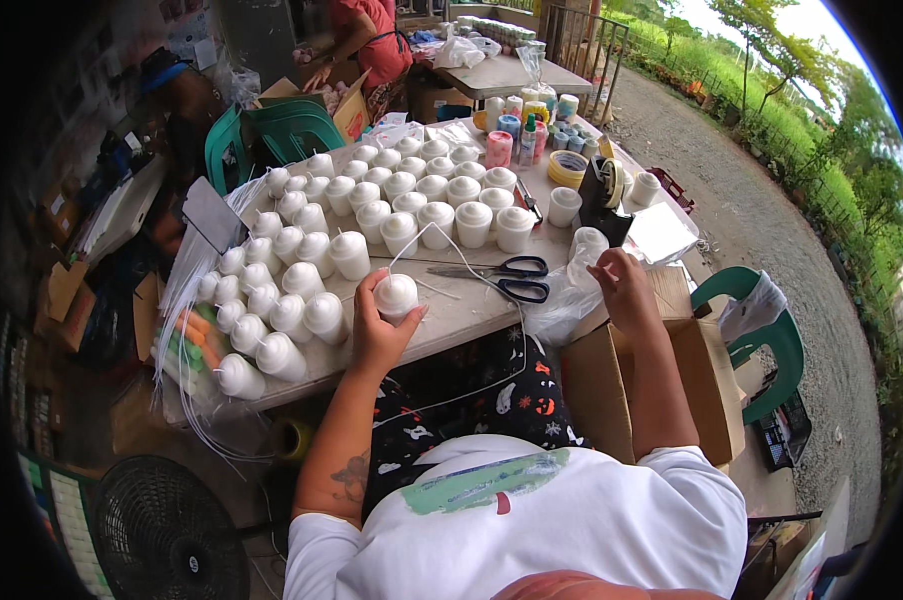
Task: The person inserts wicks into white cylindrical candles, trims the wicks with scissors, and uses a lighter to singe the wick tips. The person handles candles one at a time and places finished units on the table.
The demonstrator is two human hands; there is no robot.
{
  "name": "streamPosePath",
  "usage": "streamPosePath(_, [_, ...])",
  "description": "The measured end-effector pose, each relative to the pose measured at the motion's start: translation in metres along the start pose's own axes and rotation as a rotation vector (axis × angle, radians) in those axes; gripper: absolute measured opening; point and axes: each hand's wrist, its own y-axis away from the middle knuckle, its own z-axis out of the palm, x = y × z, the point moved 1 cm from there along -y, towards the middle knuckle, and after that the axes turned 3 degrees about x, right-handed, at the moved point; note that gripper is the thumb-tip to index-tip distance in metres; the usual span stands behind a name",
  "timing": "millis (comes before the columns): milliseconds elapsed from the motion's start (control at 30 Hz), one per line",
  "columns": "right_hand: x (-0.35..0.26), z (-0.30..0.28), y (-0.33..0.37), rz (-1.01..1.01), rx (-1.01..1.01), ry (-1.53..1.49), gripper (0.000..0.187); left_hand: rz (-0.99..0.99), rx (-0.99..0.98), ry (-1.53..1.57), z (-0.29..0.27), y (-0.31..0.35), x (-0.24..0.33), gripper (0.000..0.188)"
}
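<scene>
My left hand (380, 325) is closed around a white cup-shaped candle (397, 295) with a domed top, at the table's near edge. A thin white cord (462, 247) arches up beside this candle, then loops down over my lap; whether it is fixed to the candle, I cannot tell. My right hand (622, 285) is raised on the right with fingers pinched, next to clear plastic cups (587, 245) and a plastic bag (562, 315); what it pinches is not visible. Between my hands lie open scissors (492, 274) with dark blue handles. Many matching white candles (402, 185) stand in rows on the left and far side.
A tape dispenser (602, 195) and yellow tape rolls (568, 168) stand at the right. Long white cords (187, 290) hang off the left edge. An open cardboard box (697, 385) is beside my right arm, a fan (172, 530) at lower left. Another person (372, 45) works beyond.
</scene>
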Motion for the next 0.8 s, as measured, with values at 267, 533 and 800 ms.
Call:
streamPosePath(267, [0.038,0.066,-0.040,-0.054,0.100,-0.126,0.017,-0.062,-0.019,0.003,-0.001,-0.006,0.003,0.079])
streamPosePath(533, [0.005,0.052,-0.012,-0.104,0.221,-0.053,0.037,-0.177,-0.105,0.100,-0.004,-0.003,0.012,0.085])
streamPosePath(800, [-0.063,0.084,0.049,-0.031,-0.406,-0.534,0.034,-0.160,-0.095,0.305,0.000,-0.004,-0.001,0.086])
